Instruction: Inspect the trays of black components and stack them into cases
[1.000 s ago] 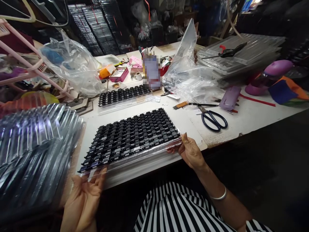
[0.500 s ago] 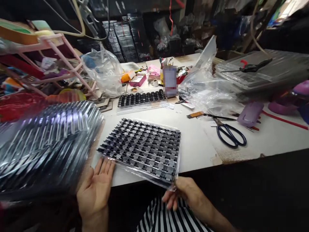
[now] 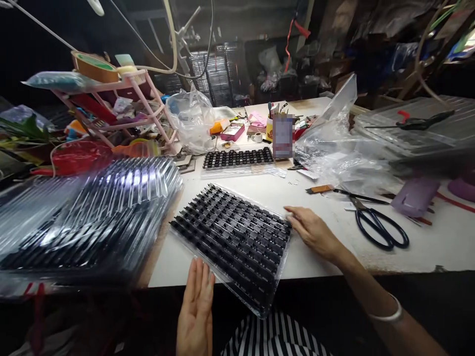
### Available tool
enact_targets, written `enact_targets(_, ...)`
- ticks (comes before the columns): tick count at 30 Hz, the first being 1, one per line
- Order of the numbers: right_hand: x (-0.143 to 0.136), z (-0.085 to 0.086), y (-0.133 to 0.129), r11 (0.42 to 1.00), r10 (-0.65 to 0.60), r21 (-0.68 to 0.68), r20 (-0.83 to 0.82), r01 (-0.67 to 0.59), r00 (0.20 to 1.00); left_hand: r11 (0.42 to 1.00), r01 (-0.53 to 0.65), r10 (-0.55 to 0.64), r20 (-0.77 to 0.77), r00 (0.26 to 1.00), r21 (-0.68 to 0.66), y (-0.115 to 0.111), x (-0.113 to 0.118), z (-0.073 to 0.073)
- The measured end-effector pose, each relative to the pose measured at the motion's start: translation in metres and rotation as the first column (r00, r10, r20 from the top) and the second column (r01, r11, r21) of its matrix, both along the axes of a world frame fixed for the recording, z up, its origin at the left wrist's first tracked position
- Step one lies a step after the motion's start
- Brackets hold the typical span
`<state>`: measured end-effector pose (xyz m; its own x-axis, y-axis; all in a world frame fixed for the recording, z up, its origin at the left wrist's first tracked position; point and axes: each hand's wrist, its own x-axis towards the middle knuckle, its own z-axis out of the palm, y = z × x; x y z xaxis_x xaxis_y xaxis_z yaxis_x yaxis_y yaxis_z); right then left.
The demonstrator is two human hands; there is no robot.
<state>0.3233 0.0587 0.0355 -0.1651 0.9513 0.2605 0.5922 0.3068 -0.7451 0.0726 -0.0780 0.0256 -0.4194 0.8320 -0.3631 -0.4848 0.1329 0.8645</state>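
A clear plastic tray [image 3: 237, 237] filled with rows of small black plastic parts lies turned at an angle on the white table, its near corner jutting past the front edge. My left hand [image 3: 198, 291] is flat, palm turned up and inward, fingers straight, by the tray's near left side; I cannot tell if its fingertips touch it. My right hand [image 3: 311, 230] has its fingers at the tray's right corner, gripping the rim. Left of it, a tall pile of similar clear trays [image 3: 111, 217] holds dark parts.
Behind the tray sits another tray of black parts [image 3: 237, 157]. Large scissors [image 3: 378, 225] and a cutter knife [image 3: 319, 189] lie to the right. Crumpled clear plastic bags [image 3: 334, 153], a purple object [image 3: 415, 195] and a pink rack [image 3: 148, 109] surround the work area.
The tray has turned, its near corner now further over the table edge. My right hand has gone from the near corner to the right corner. My left hand has moved right. The view has shifted left.
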Motion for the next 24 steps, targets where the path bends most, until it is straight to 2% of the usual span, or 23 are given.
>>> enact_targets(2,-0.004,-0.006,0.006,0.999,0.035,-0.029,0.033,-0.034,0.999,1.000,0.028,-0.029,-0.014,0.999,-0.003,0.005,-0.014,0.000)
enact_targets(4,-0.009,-0.002,-0.004,0.992,0.080,-0.099,0.029,-0.077,0.996,0.997,0.068,-0.072,-0.095,0.993,-0.043,0.021,-0.036,0.004)
enact_targets(6,-0.015,0.008,-0.026,0.957,0.203,-0.212,-0.006,-0.199,0.979,0.987,0.123,-0.147,-0.288,0.946,-0.099,0.048,-0.060,0.010)
enact_targets(7,-0.018,0.014,-0.038,0.917,0.295,-0.270,-0.035,-0.293,0.955,0.979,0.158,-0.196,-0.407,0.892,-0.126,0.065,-0.069,0.014)
enact_targets(9,-0.029,0.023,-0.060,0.801,0.475,-0.352,-0.121,-0.485,0.872,0.948,0.250,-0.319,-0.616,0.720,-0.199,0.103,-0.079,0.023)
enact_targets(10,-0.037,0.024,-0.068,0.739,0.541,-0.371,-0.170,-0.562,0.824,0.916,0.319,-0.392,-0.710,0.585,-0.244,0.123,-0.078,0.027)
enact_targets(11,-0.047,0.024,-0.074,0.681,0.594,-0.377,-0.217,-0.628,0.775,0.883,0.379,-0.435,-0.786,0.439,-0.276,0.142,-0.073,0.030)
enact_targets(13,-0.070,0.016,-0.082,0.603,0.662,-0.350,-0.282,-0.717,0.695,0.770,0.535,-0.488,-0.861,0.143,-0.348,0.176,-0.055,0.034)
enact_targets(14,-0.081,0.011,-0.084,0.585,0.683,-0.321,-0.301,-0.745,0.666,0.730,0.580,-0.498,-0.862,0.090,-0.361,0.190,-0.043,0.035)
enact_targets(17,-0.102,-0.001,-0.088,0.574,0.715,-0.238,-0.320,-0.783,0.622,0.640,0.676,-0.513,-0.858,0.023,-0.365,0.216,-0.006,0.038)
enact_targets(20,-0.088,0.002,-0.090,0.584,0.713,-0.195,-0.342,-0.788,0.613,0.586,0.736,-0.506,-0.863,0.008,-0.337,0.213,0.009,0.046)
enact_targets(22,-0.059,0.007,-0.090,0.651,0.632,-0.173,-0.415,-0.739,0.654,0.619,0.738,-0.447,-0.893,0.050,-0.268,0.198,-0.003,0.054)
enact_targets(24,-0.022,0.007,-0.087,0.808,0.415,-0.181,-0.502,-0.561,0.759,0.709,0.684,-0.348,-0.928,0.134,-0.168,0.174,-0.029,0.057)
